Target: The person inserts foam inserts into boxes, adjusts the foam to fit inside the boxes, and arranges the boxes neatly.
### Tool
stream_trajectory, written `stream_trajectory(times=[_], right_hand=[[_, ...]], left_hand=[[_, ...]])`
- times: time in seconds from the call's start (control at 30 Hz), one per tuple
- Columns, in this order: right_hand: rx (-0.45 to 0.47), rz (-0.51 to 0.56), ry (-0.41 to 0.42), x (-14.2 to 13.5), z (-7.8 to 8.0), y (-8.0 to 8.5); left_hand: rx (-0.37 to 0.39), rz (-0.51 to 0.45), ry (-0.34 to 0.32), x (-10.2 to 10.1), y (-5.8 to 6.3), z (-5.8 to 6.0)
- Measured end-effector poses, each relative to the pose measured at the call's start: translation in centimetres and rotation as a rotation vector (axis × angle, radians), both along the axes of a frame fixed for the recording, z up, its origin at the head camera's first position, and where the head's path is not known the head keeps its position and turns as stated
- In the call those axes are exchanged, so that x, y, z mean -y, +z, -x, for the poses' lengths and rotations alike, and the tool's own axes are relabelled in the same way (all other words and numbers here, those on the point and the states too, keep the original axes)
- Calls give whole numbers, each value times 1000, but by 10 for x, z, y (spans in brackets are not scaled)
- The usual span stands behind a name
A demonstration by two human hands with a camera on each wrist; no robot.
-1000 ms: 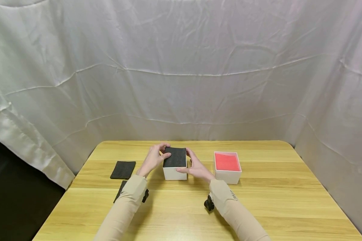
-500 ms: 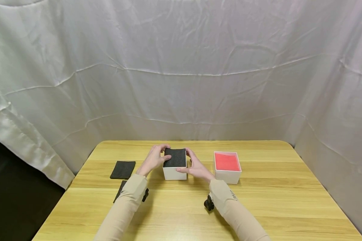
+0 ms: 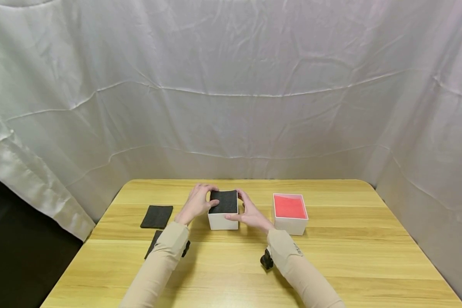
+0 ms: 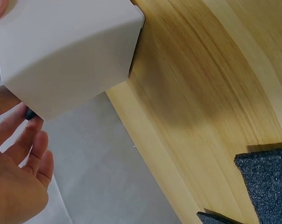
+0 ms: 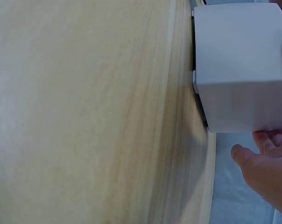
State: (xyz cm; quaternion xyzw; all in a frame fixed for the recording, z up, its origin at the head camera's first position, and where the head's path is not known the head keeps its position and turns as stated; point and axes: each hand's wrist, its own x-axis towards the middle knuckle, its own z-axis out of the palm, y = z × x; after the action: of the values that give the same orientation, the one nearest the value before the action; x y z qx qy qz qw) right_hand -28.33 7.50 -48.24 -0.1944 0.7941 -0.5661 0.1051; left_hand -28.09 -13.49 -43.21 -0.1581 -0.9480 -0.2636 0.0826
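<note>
In the head view a white box [image 3: 222, 222] stands mid-table with a black foam pad [image 3: 226, 202] in its top opening. My left hand [image 3: 196, 205] is at the box's left side, thumb on the pad and fingers curled at the far left corner. A dark bit of pad shows beside its fingers in the left wrist view. My right hand [image 3: 251, 214] grips the box from the right, thumb on the front face and fingers toward the far side. From the right wrist, the box [image 5: 243, 60] hides part of that hand's fingers.
Another white box [image 3: 291, 226], holding a red sheet [image 3: 290, 206], stands to the right. On the left lies a black foam square [image 3: 156, 216]. A second black piece [image 3: 152, 244] is partly covered by my left sleeve. White curtains surround the wooden table [image 3: 350, 256].
The black pad has sunk slightly into the box and its far edge sits lower. My left fingers and thumb have shifted a little to the right and down. The right hand stays put.
</note>
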Motion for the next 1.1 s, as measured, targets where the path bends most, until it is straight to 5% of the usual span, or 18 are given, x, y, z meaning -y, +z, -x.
stream_trajectory(times=[0.4, 0.87, 1.1], right_hand=[[-14, 3, 4, 0, 0, 0], [-26, -7, 10, -2, -1, 2], [-6, -8, 1, -1, -2, 2]], left_hand=[[-93, 62, -79, -2, 0, -2], [-8, 65, -98, -2, 0, -2], [10, 4, -214, -4, 0, -2]])
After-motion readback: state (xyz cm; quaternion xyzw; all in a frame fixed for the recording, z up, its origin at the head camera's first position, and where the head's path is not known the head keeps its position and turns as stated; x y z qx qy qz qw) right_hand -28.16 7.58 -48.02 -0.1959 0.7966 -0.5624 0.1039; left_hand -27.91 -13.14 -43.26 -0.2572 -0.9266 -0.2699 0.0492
